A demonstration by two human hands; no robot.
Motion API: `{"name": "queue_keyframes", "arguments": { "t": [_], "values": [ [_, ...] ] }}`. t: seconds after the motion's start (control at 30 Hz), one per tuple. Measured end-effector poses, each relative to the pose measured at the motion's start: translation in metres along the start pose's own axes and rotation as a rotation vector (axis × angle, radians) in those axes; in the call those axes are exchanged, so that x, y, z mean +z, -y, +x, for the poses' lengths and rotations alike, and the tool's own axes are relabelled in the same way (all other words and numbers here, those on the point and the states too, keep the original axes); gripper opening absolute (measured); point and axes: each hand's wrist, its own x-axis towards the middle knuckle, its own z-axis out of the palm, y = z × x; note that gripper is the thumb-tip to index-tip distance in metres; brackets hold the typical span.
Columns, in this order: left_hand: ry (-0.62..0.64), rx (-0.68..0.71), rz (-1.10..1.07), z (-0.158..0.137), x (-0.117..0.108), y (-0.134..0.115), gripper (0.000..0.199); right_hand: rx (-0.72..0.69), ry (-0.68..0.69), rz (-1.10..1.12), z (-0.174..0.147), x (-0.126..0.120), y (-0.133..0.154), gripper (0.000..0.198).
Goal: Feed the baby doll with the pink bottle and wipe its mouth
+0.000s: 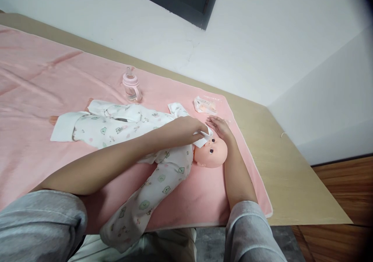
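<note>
Hands (186,131) at its head (215,155), the doll (140,118) lies crosswise, feet (53,120) pointing left.

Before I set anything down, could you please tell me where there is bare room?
The wooden tabletop is bare at its near right corner, beside the pink blanket; the blanket is bare left of the doll's feet. Around the doll's head it is crowded: left hand with white cloth, right hand, clear packet.

A pink-lidded bottle (131,86) stands on a pink blanket (26,106) toward the far edge of the table (285,172). A small clear packet (204,105) lies near the blanket's far right corner. Beyond, a dark frame (175,2) interrupts the white wall (247,40).
</note>
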Motion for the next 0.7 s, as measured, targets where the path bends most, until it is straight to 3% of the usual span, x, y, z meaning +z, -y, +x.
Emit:
{"name": "queue_keyframes", "arguments": {
  "t": [0.3, 0.43, 0.57, 0.63, 0.7],
  "values": [
    [0.012, -0.009, -0.03, 0.001, -0.003, 0.002, 0.029, 0.016, -0.033, 0.005, -0.001, 0.003, -0.001, 0.008],
    [-0.091, -0.03, -0.079, -0.002, -0.013, 0.011, 0.032, 0.014, 0.01, -0.025, -0.008, 0.01, 0.019, 0.016],
    [-0.265, -0.047, -0.06, -0.001, -0.023, 0.026, 0.03, -0.254, 0.187, -0.115, -0.037, 0.031, 0.072, 0.022],
    [-0.313, -0.048, -0.028, -0.001, -0.027, 0.032, 0.03, -0.449, 0.292, -0.251, -0.064, 0.05, 0.101, 0.035],
    [-0.324, -0.06, -0.014, -0.002, -0.03, 0.035, 0.031, -0.585, 0.333, -0.455, -0.094, 0.071, 0.122, 0.035]
  ]
}}
